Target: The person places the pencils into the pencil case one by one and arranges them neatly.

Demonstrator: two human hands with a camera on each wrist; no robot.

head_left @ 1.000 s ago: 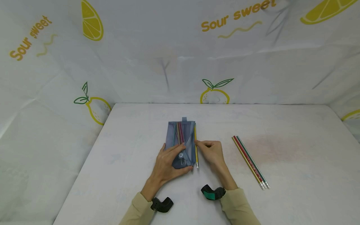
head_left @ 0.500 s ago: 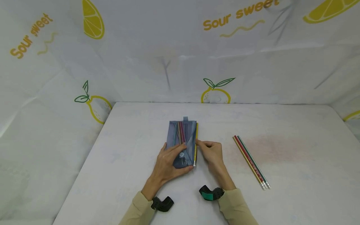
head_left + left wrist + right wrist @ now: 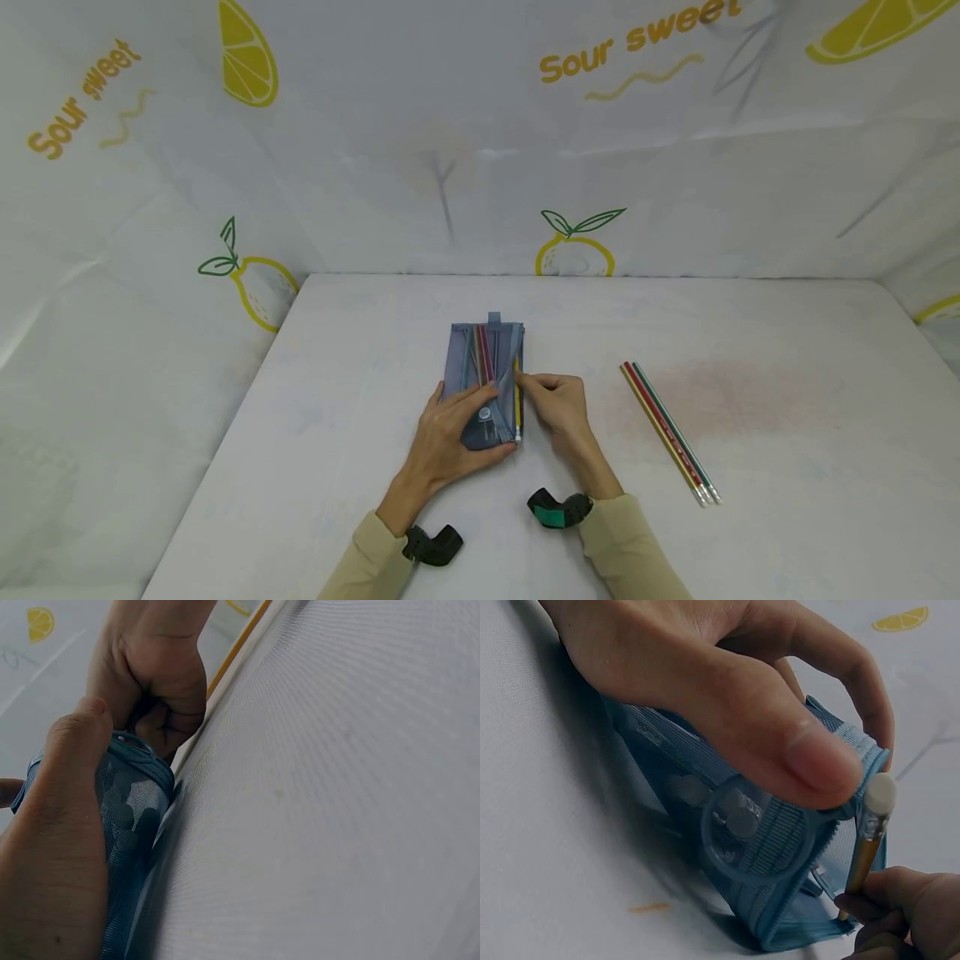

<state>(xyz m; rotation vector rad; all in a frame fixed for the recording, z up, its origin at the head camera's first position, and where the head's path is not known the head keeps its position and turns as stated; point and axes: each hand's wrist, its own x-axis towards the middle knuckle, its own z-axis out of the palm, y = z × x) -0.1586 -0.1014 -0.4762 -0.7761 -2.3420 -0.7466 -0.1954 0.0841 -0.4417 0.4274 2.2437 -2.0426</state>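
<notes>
A blue mesh pencil case (image 3: 457, 354) lies lengthwise on the table, several coloured pencils showing through its top. My left hand (image 3: 442, 437) grips its near part, fingers spread over the top and thumb along the right edge; the left thumb (image 3: 821, 765) looms large in the right wrist view. The case's zipped side gapes on the right. There my right hand (image 3: 558, 408) pinches a yellow pencil (image 3: 517, 404) between thumb and forefinger. The pencil's white eraser end (image 3: 880, 793) points toward me, and its shaft lies within the opening, partly hidden by the mesh.
Three pencils (image 3: 667, 433), gold, red and green, lie side by side on the white table (image 3: 360, 383) to the right of my right hand. A white sheet (image 3: 420, 167) printed with lemons rises behind the table.
The yellow pencil has moved left, from beside the pencil case into its open right side, with my right hand following slightly. The left hand keeps its grip on the case.
</notes>
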